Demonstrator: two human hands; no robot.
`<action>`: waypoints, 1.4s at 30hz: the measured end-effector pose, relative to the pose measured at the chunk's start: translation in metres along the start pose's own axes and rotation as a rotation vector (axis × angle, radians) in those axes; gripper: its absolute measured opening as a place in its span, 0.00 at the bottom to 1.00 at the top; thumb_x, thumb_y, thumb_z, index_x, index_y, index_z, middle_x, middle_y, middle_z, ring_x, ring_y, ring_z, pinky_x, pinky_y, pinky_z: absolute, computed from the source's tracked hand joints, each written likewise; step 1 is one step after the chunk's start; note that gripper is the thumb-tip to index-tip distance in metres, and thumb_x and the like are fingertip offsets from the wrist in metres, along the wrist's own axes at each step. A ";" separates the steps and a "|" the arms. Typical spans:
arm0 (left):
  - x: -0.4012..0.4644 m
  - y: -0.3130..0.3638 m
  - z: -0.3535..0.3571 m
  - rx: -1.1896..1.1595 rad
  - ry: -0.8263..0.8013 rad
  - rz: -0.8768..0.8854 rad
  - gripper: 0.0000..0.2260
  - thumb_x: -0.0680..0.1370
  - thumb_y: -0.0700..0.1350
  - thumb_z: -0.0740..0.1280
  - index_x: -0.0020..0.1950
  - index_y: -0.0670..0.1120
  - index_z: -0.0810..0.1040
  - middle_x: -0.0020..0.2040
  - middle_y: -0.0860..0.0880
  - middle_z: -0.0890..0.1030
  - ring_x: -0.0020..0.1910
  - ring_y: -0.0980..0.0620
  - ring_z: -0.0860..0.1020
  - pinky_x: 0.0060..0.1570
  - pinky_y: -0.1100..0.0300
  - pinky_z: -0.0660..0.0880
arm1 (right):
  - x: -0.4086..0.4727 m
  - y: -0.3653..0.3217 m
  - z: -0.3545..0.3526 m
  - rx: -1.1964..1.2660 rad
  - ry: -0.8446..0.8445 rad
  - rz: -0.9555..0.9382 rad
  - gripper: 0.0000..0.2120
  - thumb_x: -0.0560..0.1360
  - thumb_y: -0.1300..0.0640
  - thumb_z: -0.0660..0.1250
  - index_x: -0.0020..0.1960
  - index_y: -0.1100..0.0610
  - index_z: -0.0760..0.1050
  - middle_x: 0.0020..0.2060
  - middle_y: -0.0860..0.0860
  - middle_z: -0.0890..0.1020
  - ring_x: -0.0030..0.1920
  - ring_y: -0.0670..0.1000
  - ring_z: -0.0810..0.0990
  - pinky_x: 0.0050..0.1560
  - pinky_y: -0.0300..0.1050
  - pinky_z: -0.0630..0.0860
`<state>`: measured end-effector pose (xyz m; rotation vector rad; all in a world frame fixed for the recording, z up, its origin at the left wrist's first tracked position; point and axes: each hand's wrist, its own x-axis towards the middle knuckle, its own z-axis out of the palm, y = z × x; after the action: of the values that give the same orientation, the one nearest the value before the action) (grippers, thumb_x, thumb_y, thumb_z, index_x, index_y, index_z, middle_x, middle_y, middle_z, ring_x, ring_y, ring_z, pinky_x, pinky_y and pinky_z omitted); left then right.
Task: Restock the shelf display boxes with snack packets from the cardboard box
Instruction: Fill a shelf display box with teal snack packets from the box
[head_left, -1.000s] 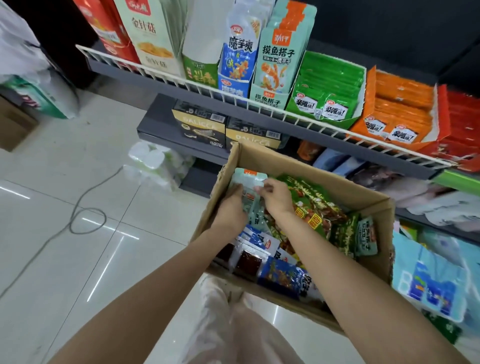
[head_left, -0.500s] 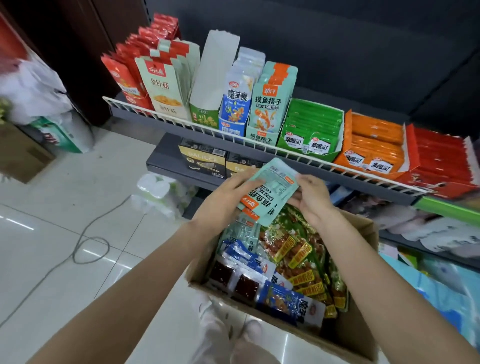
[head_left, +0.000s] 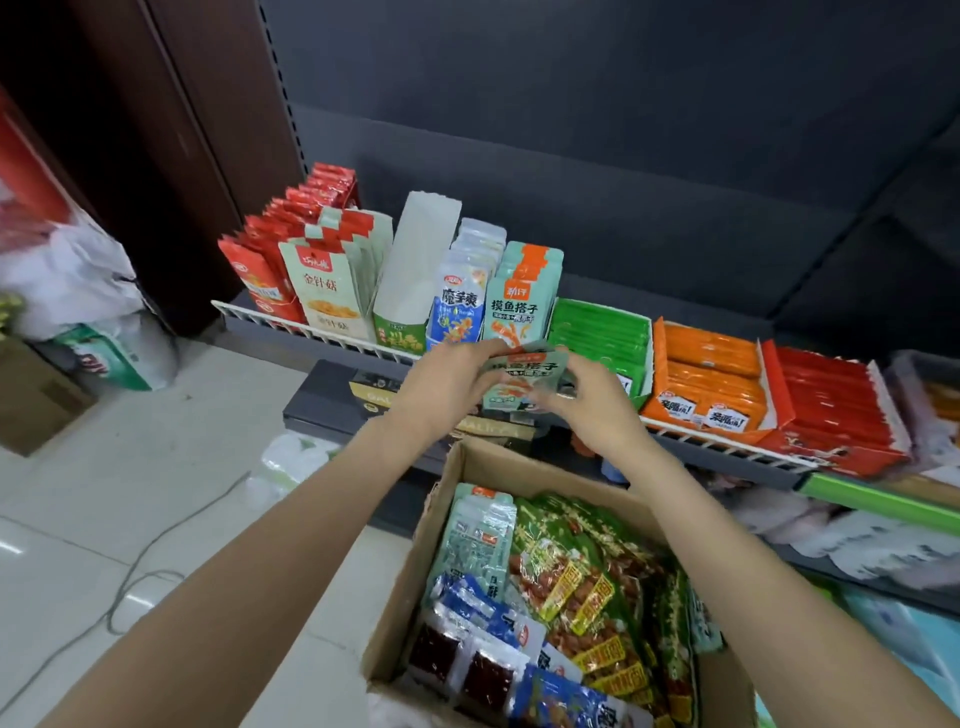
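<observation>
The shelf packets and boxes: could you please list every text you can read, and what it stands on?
"金针菇": cream packet on the shelf.
"魔芋爽": blue-and-white packet.
"劲仔" and "摸鱼搭子": teal-and-orange packet row.
"摸鱼搭子", partly covered: teal packet held by left hand and right hand.
"亲嘴烧", blurred: orange display box.
All smaller print and the cardboard box packets: unreadable.

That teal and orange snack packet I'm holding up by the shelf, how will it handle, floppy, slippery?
The teal packet is probably floppy: it looks thin and bends between the left hand and right hand. Its glossy film may be somewhat slippery. It seems light, as fingertips alone hold it.
</observation>
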<state>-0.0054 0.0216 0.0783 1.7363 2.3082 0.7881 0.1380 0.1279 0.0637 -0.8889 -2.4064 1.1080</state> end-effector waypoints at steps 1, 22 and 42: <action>0.009 -0.001 -0.004 0.014 0.015 0.009 0.17 0.79 0.47 0.64 0.68 0.45 0.73 0.50 0.41 0.83 0.49 0.42 0.80 0.44 0.54 0.74 | 0.010 -0.002 0.000 -0.013 0.071 -0.003 0.15 0.74 0.58 0.69 0.60 0.57 0.76 0.49 0.48 0.80 0.47 0.45 0.76 0.41 0.34 0.69; 0.134 -0.076 -0.022 -0.001 -0.073 0.116 0.11 0.79 0.44 0.63 0.61 0.46 0.74 0.55 0.45 0.80 0.50 0.45 0.77 0.48 0.52 0.75 | 0.117 0.022 0.040 -0.061 0.332 0.107 0.13 0.76 0.54 0.67 0.51 0.64 0.79 0.43 0.58 0.81 0.43 0.57 0.78 0.44 0.51 0.72; 0.089 -0.056 0.027 0.192 0.236 0.188 0.20 0.69 0.33 0.71 0.60 0.41 0.75 0.64 0.40 0.73 0.59 0.40 0.75 0.51 0.48 0.74 | 0.085 0.015 0.035 0.008 0.408 0.227 0.13 0.76 0.59 0.68 0.59 0.58 0.73 0.47 0.49 0.78 0.42 0.43 0.76 0.41 0.29 0.69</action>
<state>-0.0700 0.1018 0.0448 2.0688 2.4689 0.8714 0.0620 0.1725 0.0334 -1.2718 -2.0030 0.9024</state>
